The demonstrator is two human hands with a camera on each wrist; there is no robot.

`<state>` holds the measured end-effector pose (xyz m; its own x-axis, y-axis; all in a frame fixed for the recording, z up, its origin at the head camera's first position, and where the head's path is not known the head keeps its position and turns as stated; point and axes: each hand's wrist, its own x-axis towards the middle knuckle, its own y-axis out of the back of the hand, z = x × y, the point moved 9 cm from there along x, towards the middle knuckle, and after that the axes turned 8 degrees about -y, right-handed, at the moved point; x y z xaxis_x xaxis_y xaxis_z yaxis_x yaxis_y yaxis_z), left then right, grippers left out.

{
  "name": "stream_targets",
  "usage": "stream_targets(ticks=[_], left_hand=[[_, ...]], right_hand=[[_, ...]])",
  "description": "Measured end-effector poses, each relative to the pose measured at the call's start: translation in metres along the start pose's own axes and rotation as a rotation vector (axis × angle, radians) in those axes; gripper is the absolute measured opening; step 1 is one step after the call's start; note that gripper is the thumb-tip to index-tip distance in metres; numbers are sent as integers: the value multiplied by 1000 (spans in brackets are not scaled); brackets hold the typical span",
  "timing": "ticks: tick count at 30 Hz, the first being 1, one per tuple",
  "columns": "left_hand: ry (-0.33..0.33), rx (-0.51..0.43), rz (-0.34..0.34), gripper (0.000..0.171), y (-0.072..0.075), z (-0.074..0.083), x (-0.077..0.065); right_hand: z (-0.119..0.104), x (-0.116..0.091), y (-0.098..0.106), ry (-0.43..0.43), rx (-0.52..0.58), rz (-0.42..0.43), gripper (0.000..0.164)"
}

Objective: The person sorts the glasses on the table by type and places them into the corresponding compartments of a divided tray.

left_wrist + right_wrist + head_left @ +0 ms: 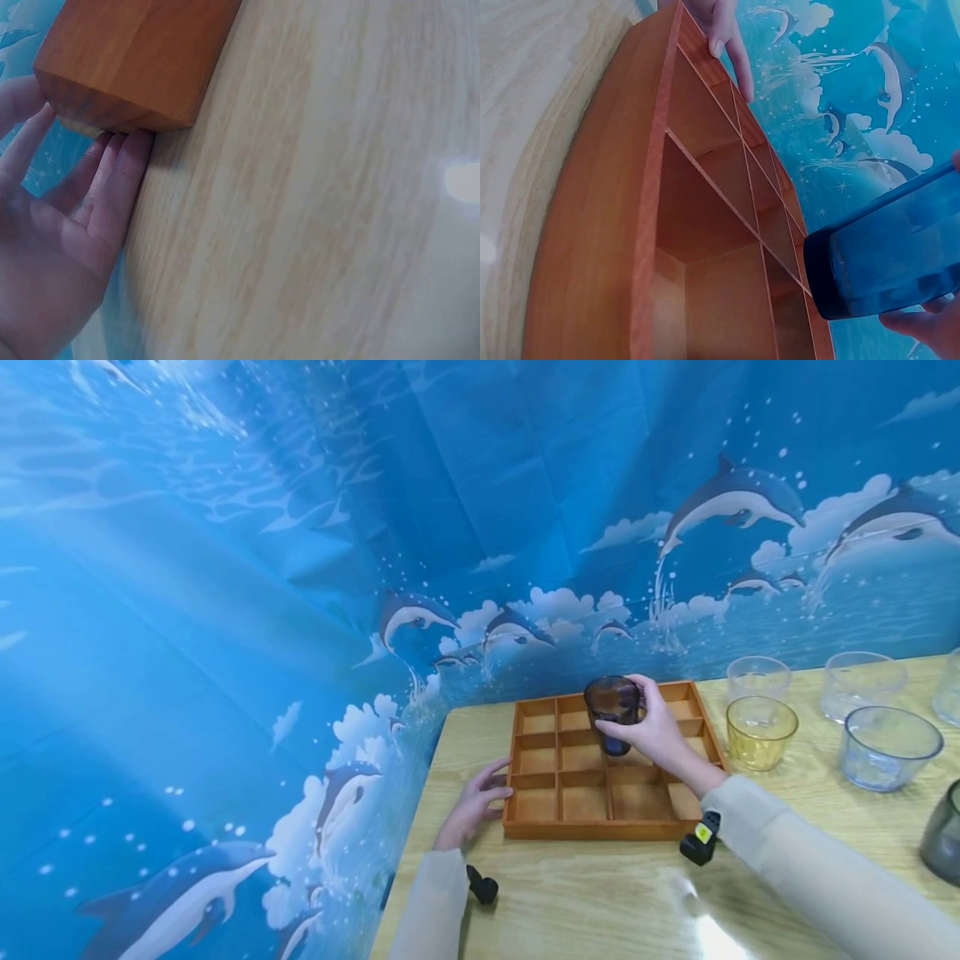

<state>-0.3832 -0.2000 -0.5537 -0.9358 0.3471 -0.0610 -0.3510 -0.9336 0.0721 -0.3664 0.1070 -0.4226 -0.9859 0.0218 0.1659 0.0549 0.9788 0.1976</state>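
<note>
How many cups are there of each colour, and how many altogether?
Dark cups: 2, one in the right hand, one cut off at the head view's edge
Yellow cup: 1
Bluish cup: 1
Clear cups: 3, one cut off too
Total: 7

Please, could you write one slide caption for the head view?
Right hand holds a dark glass over the wooden tray; left hand touches the tray's left side.
</note>
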Motion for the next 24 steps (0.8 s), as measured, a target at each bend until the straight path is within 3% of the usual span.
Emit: stream_targets(ticks=[6,24], left_hand=[[-5,-15,3,56,1,-1,1],[-33,19,24,52,1,0,0]], right_hand=[[2,10,-5,-29,50,-13,84],[2,40,-22,-31,24,40,86]])
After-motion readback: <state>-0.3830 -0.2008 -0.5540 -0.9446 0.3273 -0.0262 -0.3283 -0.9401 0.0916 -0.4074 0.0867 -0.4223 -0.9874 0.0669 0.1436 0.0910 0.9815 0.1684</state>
